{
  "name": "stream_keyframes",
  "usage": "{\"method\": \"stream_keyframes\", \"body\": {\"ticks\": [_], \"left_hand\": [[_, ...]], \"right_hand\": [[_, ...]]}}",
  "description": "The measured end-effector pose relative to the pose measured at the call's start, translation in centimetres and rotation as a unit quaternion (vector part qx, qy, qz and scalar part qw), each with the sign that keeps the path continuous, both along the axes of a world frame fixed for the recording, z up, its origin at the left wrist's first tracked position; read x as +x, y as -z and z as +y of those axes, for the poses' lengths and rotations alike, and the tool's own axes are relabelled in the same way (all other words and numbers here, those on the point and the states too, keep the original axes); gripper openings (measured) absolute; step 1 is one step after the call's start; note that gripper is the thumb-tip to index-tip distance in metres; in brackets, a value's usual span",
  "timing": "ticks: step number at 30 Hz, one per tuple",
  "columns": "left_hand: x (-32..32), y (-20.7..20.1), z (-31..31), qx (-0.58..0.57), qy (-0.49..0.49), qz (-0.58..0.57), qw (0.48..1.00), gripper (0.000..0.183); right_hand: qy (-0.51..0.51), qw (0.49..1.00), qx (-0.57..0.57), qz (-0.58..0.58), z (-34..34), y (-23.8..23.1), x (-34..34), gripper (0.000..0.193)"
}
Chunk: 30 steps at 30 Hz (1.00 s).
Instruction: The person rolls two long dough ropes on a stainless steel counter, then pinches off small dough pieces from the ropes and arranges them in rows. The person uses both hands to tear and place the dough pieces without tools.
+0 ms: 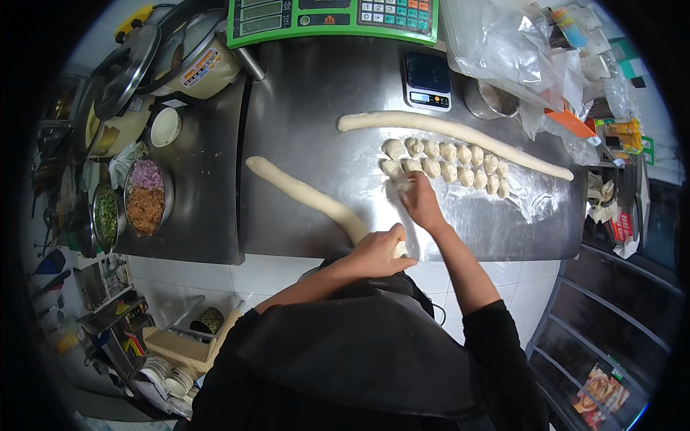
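Observation:
A long rope of dough [305,192] lies slantwise on the steel table, its near end under my left hand [375,253]. The fingers of that hand are wrapped round the rope close to the table's front edge, and a pale cut end shows beside the thumb. My right hand [422,201] reaches over the table at the left part of two rows of small dough pieces [448,172]. Its bent fingertips are smeared by motion just below the near row, so whether they hold a piece is unclear. Farther back, a second dough rope [453,129] stretches to the right.
Loose flour [539,205] covers the table's right part. A small digital scale [428,82] and a larger green scale [330,20] stand at the back. On the left are a tray of chopped onion and minced filling [146,201], a white bowl [166,127] and a rice cooker [194,68].

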State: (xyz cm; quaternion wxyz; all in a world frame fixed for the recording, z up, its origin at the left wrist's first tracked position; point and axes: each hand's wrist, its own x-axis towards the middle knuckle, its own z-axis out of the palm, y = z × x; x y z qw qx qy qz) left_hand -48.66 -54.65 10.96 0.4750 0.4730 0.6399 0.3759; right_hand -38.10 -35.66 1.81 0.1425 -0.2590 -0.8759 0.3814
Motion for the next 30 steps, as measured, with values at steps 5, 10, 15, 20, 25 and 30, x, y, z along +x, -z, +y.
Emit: {"method": "stream_keyframes", "body": {"ticks": [5,10,15,20,25,30], "left_hand": [[0.2,0.4,-0.3,-0.052,-0.019,-0.028,0.998,0.069],[0.4,1.5,0.4,-0.012,-0.086,-0.031,0.996,0.074],[0.2,3.4,1.5,0.066,-0.208,0.012,0.976,0.114],[1.1,5.0,3.4,0.084,-0.168,0.000,0.982,0.128],[1.6,6.3,4.2,0.047,-0.100,-0.039,0.993,0.059],[2.0,6.5,4.6,0.029,-0.101,-0.065,0.992,0.037]], "right_hand": [[-0.019,0.991,0.110,-0.075,-2.7,0.0,-3.5,0.032],[-0.058,0.983,0.118,-0.125,-2.7,-0.9,-3.7,0.033],[0.037,0.992,-0.007,-0.122,-3.3,-6.4,0.1,0.044],[-0.033,0.928,-0.371,0.008,-3.6,-9.5,2.4,0.031],[-0.024,0.950,-0.309,0.034,-2.5,-10.4,3.4,0.024],[-0.021,0.979,-0.202,-0.018,-2.6,-12.6,3.3,0.025]]}}
